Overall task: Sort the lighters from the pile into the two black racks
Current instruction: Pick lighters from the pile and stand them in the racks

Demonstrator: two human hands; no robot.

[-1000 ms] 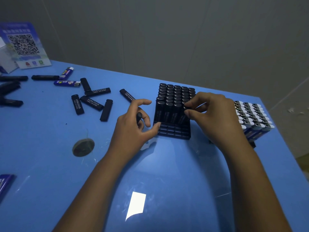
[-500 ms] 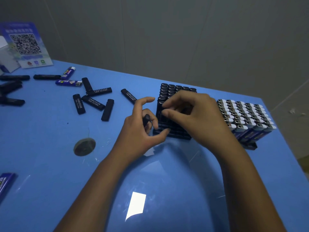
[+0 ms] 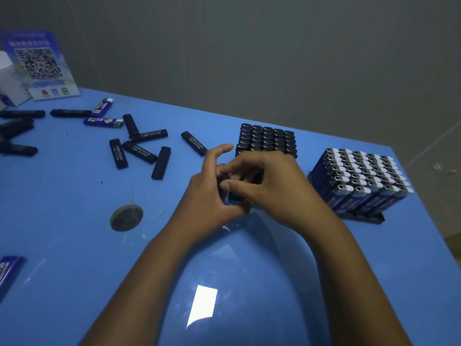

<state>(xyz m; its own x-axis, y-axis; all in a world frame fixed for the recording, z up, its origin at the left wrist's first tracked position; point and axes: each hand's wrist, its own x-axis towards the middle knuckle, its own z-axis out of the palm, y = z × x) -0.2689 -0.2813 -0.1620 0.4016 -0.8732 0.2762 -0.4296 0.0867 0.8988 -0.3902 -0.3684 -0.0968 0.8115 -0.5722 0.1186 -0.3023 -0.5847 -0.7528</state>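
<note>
My left hand [image 3: 209, 196] holds a black lighter [image 3: 222, 180] just in front of the left black rack [image 3: 268, 139], which is packed with upright black lighters. My right hand [image 3: 272, 186] has come across the front of that rack, and its thumb and forefinger pinch the same lighter. The hands hide the rack's front rows. To the right, the second rack [image 3: 364, 218] holds upright blue lighters [image 3: 361, 176] with white and silver tops. The loose pile of black lighters [image 3: 139, 151] lies on the table to the left, with two blue lighters [image 3: 103, 121] beyond it.
A QR-code sign [image 3: 42, 66] and a white box [image 3: 7, 78] stand at the back left. A round metal disc [image 3: 126, 217] lies on the blue table [image 3: 74, 245] left of my forearm. A blue packet [image 3: 7, 273] is at the left edge. The table ends just right of the second rack.
My right hand has moved left from the right side of the black-lighter rack to meet my left hand. The left hand has kept the black lighter and barely moved.
</note>
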